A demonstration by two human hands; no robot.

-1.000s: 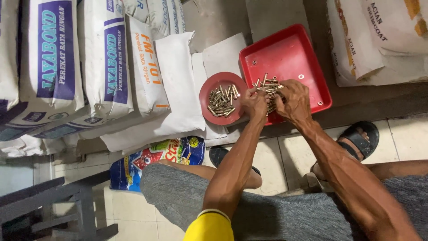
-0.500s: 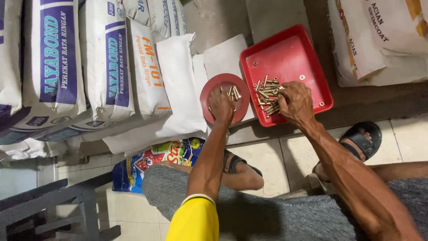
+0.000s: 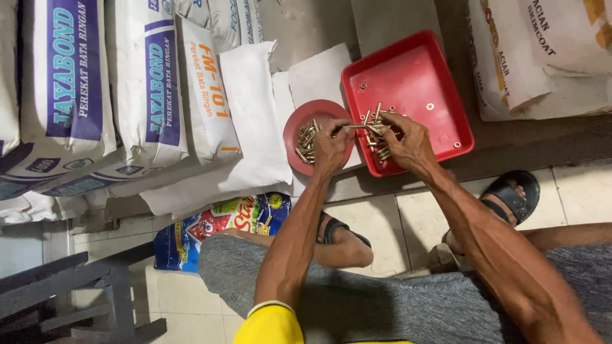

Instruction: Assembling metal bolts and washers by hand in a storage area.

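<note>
Now your left hand [image 3: 331,148] pinched one brass screw [image 3: 354,126] between its fingertips, held above the gap between the round red dish [image 3: 293,137] and the red square tray [image 3: 414,76]. Just right of it, your right hand [image 3: 408,143] rested on the tray's screw pile [image 3: 377,137], fingers curled among them; what they gripped was hidden.

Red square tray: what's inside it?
The red square tray holds a heap of brass-coloured screws near its left edge and a few loose washers. The right hand covers part of the heap.
</note>
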